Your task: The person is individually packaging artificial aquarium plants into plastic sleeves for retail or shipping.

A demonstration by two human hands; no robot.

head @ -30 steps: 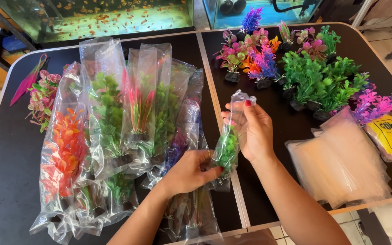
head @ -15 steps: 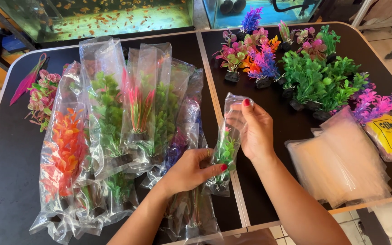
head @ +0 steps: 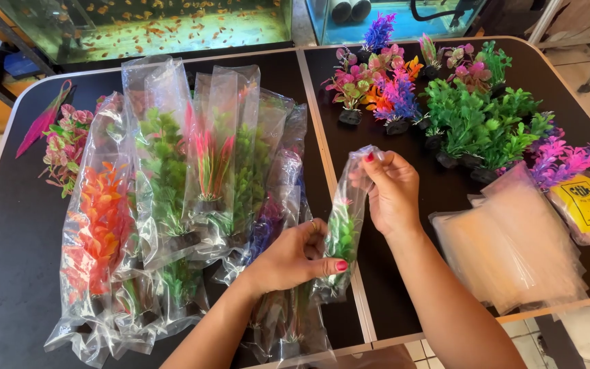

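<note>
This looked like an aquarium shop. A fish tank [head: 151, 24] full of small orange fish stood behind the black bench [head: 8, 273]. On it lay bagged plastic plants [head: 165, 178], loose bright plastic plants [head: 472, 123] on bases, and a stack of empty clear bags [head: 513, 246].

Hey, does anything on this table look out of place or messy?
One thing stands out: a pink feathery plastic plant lies loose and unbagged at the far left edge of the black table, apart from the bagged ones. The left hand and right hand hold a clear bag with a green plastic plant, undamaged.
</note>
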